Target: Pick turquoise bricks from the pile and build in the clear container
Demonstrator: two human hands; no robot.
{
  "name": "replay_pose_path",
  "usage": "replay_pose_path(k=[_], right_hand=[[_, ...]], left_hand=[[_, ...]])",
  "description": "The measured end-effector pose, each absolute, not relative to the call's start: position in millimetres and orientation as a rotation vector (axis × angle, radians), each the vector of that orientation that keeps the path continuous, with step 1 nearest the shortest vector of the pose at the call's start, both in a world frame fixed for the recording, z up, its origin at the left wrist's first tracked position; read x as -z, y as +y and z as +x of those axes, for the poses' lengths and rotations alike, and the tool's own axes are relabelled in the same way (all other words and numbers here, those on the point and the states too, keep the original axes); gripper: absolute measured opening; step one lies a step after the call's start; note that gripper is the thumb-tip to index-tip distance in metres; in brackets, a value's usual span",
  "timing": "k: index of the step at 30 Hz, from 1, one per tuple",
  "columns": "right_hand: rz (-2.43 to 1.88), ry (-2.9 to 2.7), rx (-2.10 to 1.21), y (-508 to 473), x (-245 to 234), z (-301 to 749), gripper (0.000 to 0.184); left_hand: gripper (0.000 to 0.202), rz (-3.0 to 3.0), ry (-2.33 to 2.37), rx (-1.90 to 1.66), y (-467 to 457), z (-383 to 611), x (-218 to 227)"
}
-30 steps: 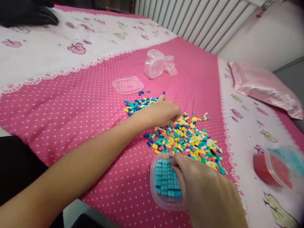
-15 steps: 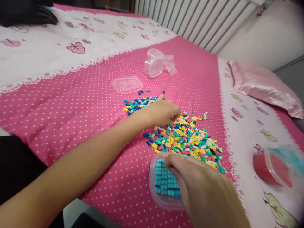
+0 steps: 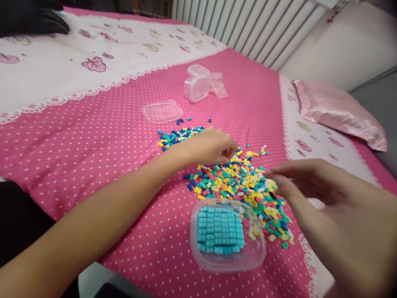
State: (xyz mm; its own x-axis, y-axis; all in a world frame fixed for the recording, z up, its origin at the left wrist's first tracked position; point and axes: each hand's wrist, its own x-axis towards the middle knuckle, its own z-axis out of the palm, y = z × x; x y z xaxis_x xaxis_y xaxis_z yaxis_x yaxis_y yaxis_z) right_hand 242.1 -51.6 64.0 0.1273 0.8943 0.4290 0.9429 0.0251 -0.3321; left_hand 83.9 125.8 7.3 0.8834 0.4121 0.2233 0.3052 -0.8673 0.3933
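My left hand (image 3: 215, 145) reaches over the far edge of a pile of small toy bricks (image 3: 240, 178) in yellow, green, blue, white and pink. Its fingers are curled down and together; whatever they may hold is hidden. My right hand (image 3: 338, 215) hovers above the pile's right side, thumb and fingers slightly apart, with nothing visible between them. In front of the pile sits a clear plastic container (image 3: 259, 248). Turquoise bricks (image 3: 220, 229) fill its left part in tidy rows, while its right part shows bare plastic.
Beyond the left hand lies a smaller heap of bricks (image 3: 169, 137). Farther back are a clear lid (image 3: 162, 111) and several clear containers and lids (image 3: 201, 87). A pink pillow (image 3: 339, 111) rests at right. A black-gloved hand (image 3: 51, 20) lies on the bed at far left.
My right hand has moved off the container, rightward and up, uncovering the turquoise bricks. It now hides the red and turquoise containers at right. My left hand has stayed almost in place.
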Motion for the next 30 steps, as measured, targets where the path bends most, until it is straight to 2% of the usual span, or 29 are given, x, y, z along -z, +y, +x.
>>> replay_pose_path(k=[6, 13, 16, 20, 26, 30], right_hand=[[-1.802, -1.626, -0.399, -7.0, -30.9, 252.0, 0.016], [-1.662, -1.552, -0.650, 4.1, -14.2, 254.7, 0.018], [-1.587, -1.520, -0.698, 6.2, -12.3, 255.9, 0.021], [-1.572, -1.536, -0.693, 8.4, -11.9, 259.3, 0.020], [-1.696, -1.640, -0.615, 11.1, -13.4, 295.1, 0.018], [-1.780, -1.642, -0.583, 13.1, -9.5, 329.7, 0.024]], left_hand=[[0.010, 2.535, 0.416, -0.454, 123.9, 87.0, -16.5], [0.006, 2.358, 0.320, -0.529, 123.7, 88.9, -20.7], [0.002, 2.331, 0.332, -0.601, 123.6, 91.0, -19.7], [0.009, 2.346, 0.360, -0.624, 122.3, 93.1, -18.4], [0.002, 2.663, 0.564, -0.555, 125.0, 93.8, -12.6], [0.008, 2.758, 0.503, -0.565, 128.6, 94.3, -9.4]])
